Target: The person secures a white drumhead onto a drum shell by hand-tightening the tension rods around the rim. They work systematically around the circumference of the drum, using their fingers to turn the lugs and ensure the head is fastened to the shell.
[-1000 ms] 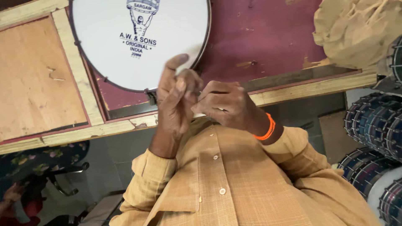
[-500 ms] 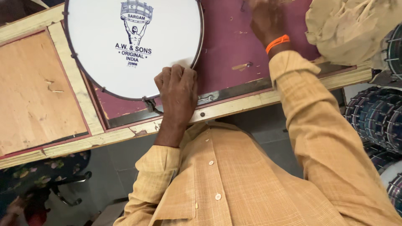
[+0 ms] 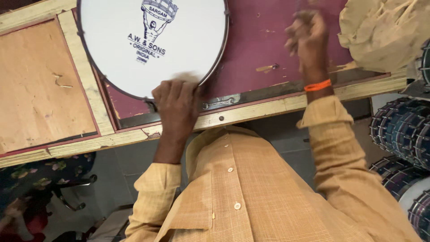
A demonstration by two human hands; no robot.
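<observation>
The drum, one round frame with a smooth white skin, a dark blue printed emblem near its middle and a thin dark metal hoop about the edge, lies flat on the bench toward 11 o'clock of the view. The fingers of the left hand are curled together over the hoop at the drum's 5 o'clock edge, knuckles up, pressing on a pale blurred thing that I cannot make out. The right hand is raised over the maroon bench top at 1 o'clock, well apart from the drum; it is blurred, its fingers look bent inward, and whether they pinch anything cannot be told. One orange band circles that wrist above the tan checked sleeve. One small spanner lies on the bench just beside the left hand, at its 3 o'clock. One heap of tan cloth sits at 2 o'clock. At the 3 to 4 o'clock edge are stacked dark drums, at least three showing.
</observation>
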